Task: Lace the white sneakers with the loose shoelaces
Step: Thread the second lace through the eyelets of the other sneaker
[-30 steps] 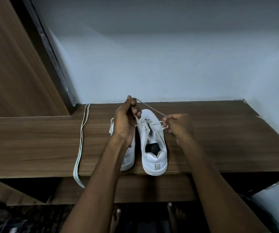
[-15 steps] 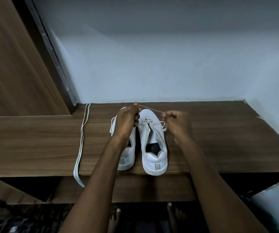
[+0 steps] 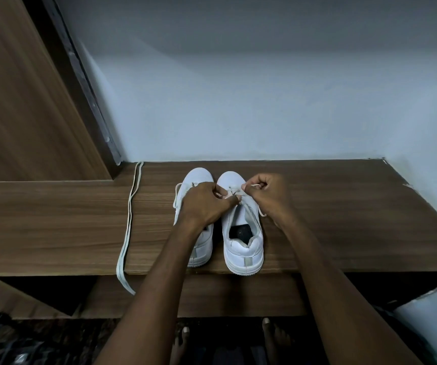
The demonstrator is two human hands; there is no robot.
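Lacing is barely begun: both hands, left hand (image 3: 206,204) and right hand (image 3: 267,193), pinch the thin white lace (image 3: 234,193) at the right white leather sneaker (image 3: 242,233) on the wooden shelf (image 3: 343,219), seemingly its lowest eyelets. A second flat white shoelace (image 3: 130,219) lies unused beside the left white sneaker (image 3: 199,177).

A brown wood-grain desk (image 3: 54,222) runs across a corner of pale bluish-white walls (image 3: 238,101). At left a tall wood-grain panel (image 3: 14,101) stands beside a dark metal rail (image 3: 80,75). Below the desk a lower wooden shelf (image 3: 212,296) shows, above a dark patterned floor (image 3: 54,343). The light is dim.
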